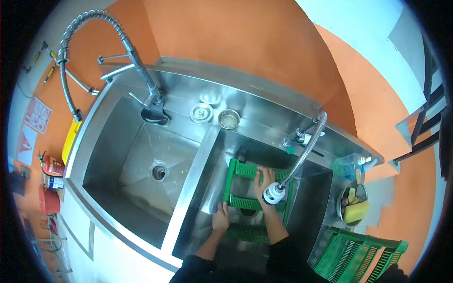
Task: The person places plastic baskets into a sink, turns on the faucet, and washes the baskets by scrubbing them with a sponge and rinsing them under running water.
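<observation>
A green plastic rack (243, 203) with slatted crossbars lies in the right basin of a steel sink. My left hand (220, 218) grips its left side near the lower corner, fingers closed at the edge. Over the middle of the rack reaches my right hand (264, 181), its fingers bent onto the upper crossbar. The white spray head (273, 193) of a flexible hose hangs in front of my right wrist and hides part of it. Beneath the rack, a dark round drain (248, 212) partly shows.
To the left is another basin (146, 188) with a drain, under a tall spring faucet (134, 56). A strainer lid (201, 113) and strainer cup (229, 119) sit on the back ledge. Rightward stand a bottle (346, 166), a bowl with sponges (356, 212) and another green rack (361, 252).
</observation>
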`<state>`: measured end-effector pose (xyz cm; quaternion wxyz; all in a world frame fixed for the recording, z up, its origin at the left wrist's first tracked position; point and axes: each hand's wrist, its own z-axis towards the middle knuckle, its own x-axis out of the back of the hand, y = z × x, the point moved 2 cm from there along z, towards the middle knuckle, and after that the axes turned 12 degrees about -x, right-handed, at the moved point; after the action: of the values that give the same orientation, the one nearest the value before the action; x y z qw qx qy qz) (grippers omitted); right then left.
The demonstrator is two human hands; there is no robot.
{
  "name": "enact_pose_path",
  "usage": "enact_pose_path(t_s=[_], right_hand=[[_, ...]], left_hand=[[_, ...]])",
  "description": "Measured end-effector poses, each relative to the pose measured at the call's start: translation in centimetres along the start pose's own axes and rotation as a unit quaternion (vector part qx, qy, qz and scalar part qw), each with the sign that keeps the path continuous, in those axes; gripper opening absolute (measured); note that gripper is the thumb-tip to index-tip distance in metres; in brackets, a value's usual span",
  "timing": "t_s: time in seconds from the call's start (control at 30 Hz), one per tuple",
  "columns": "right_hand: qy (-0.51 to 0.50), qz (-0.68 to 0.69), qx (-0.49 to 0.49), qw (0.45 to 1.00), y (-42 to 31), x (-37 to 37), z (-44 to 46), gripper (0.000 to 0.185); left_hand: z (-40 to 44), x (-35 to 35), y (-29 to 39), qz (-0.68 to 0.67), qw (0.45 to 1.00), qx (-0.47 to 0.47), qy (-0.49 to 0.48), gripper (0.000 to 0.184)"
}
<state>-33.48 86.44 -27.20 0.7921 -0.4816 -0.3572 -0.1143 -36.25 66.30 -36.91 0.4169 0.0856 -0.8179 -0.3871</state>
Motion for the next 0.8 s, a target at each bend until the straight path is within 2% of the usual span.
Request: enact_pose_path(t_s=[0.17, 0.23, 0.27, 0.3, 0.33, 0.37, 0.43, 0.47, 0.57, 0.63, 0.67, 0.7, 0.73, 0.8], right_hand=[[-0.039, 0.028, -0.007, 0.999, 3.7, -5.5, 4.5, 0.01], [-0.256, -0.123, -0.047, 0.958, 5.1, -9.1, 6.3, 0.014], [-0.256, -0.118, -0.045, 0.958, 5.6, -10.8, 7.5, 0.014], [-0.384, -0.185, -0.079, 0.901, 6.5, -13.1, 8.4, 0.02], [-0.503, -0.248, -0.108, 0.821, 7.5, -15.1, 8.5, 0.025], [-0.504, -0.241, -0.104, 0.823, 8.7, -16.7, 8.7, 0.025], [-0.547, -0.319, -0.103, 0.767, 9.3, -18.2, 8.6, 0.035], [-0.564, -0.309, -0.093, 0.76, 8.8, -17.4, 8.8, 0.035], [-0.563, -0.323, -0.092, 0.755, 6.0, -15.1, 9.2, 0.035], [-0.558, -0.329, -0.046, 0.76, 4.7, -14.1, 9.4, 0.03], [-0.54, -0.318, -0.03, 0.779, 3.6, -12.6, 9.6, 0.027], [-0.527, -0.327, 0.071, 0.781, 4.0, -13.1, 9.4, 0.035], [-0.506, -0.254, 0.065, 0.821, 4.9, -12.9, 9.1, 0.044], [-0.382, -0.182, 0.034, 0.905, 2.6, -7.9, 7.6, 0.047]], left_hand=[[-1.4, 0.9, 1.5, 0.06, 0.997, 0.043, -0.026, 0.041], [-1.3, 1.0, 1.7, 0.07, 0.997, 0.036, -0.012, 0.04], [-1.4, 1.3, 1.9, 0.07, 0.997, 0.039, -0.019, 0.04], [-1.4, 1.3, 2.1, 0.07, 0.996, 0.045, -0.025, 0.039], [-1.2, 1.0, 1.7, 0.065, 0.997, 0.043, -0.021, 0.039], [-1.2, 0.9, 1.5, 0.071, 0.996, 0.044, -0.015, 0.039], [-1.2, 0.7, 1.4, 0.07, 0.996, 0.046, -0.016, 0.039], [-1.1, 0.5, 1.1, 0.066, 0.997, 0.047, -0.011, 0.038], [-1.2, 0.7, 1.4, 0.075, 0.996, 0.041, -0.019, 0.037], [-1.1, 0.6, 1.2, 0.077, 0.997, 0.025, -0.018, 0.036], [-1.0, 0.7, 1.5, 0.078, 0.997, 0.023, -0.012, 0.035], [-1.1, 0.8, 1.6, 0.08, 0.997, 0.022, -0.007, 0.034], [-1.0, 0.6, 1.2, 0.086, 0.996, 0.021, -0.005, 0.034], [-1.1, 0.7, 1.4, 0.088, 0.996, 0.022, -0.006, 0.033]])
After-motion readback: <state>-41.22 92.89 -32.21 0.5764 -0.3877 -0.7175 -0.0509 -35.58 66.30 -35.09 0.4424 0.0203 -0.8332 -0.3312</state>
